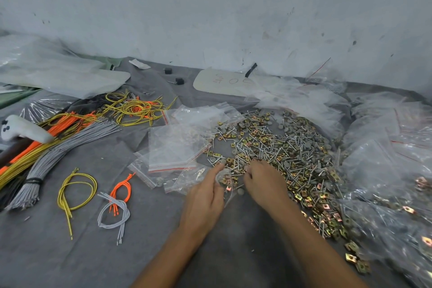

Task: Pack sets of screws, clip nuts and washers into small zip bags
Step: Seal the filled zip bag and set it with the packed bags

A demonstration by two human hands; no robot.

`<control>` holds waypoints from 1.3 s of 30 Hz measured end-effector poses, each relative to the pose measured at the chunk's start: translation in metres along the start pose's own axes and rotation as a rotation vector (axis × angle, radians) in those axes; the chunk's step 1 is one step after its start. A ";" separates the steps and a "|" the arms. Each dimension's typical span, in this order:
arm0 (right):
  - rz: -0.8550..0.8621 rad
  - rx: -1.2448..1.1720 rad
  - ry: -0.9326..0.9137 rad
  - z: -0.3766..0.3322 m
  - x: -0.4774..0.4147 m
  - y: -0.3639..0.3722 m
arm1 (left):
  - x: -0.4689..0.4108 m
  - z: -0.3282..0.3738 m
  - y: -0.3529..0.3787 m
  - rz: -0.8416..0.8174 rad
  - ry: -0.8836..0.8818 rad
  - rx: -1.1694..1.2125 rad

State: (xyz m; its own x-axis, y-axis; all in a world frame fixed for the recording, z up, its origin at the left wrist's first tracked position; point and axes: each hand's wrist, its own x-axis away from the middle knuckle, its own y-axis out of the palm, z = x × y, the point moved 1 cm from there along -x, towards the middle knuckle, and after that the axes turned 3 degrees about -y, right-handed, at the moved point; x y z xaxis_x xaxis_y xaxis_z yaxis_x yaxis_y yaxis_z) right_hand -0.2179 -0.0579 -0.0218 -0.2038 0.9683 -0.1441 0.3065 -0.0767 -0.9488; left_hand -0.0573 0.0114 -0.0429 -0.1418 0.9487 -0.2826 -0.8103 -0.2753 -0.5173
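A big mixed heap of screws, brass-coloured clip nuts and grey washers [275, 145] spreads over the grey cloth at centre right. Empty small zip bags [175, 147] with red seal lines lie in a loose pile left of the heap. My left hand [205, 194] holds a small zip bag [226, 182] at the heap's near edge; a few clip nuts show inside it. My right hand [264, 180] rests on the heap just right of that bag, fingers curled at the bag's mouth; whether they pinch a part is hidden.
Filled bags [385, 170] pile up along the right. Bundles of orange, yellow and grey cords [58, 142] lie at left, with small cord loops [112, 203] nearer me. A white handle-like object [21, 128] sits far left. The wall [210, 18] closes the back.
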 end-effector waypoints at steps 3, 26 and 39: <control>0.032 -0.144 -0.010 0.000 0.012 -0.008 | 0.000 0.000 0.000 0.003 0.000 -0.005; -0.046 -0.262 -0.214 -0.055 0.041 -0.018 | 0.001 -0.002 0.000 -0.019 -0.016 0.048; -0.078 -0.167 -0.237 -0.046 0.041 -0.014 | 0.002 -0.008 0.002 -0.017 0.002 0.036</control>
State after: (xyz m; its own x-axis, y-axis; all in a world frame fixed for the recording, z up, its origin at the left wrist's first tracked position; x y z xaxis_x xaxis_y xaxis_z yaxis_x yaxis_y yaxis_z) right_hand -0.1878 -0.0058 -0.0020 -0.4383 0.8857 -0.1531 0.4263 0.0548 -0.9029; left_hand -0.0547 0.0118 -0.0510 -0.1270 0.9528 -0.2759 -0.8327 -0.2535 -0.4922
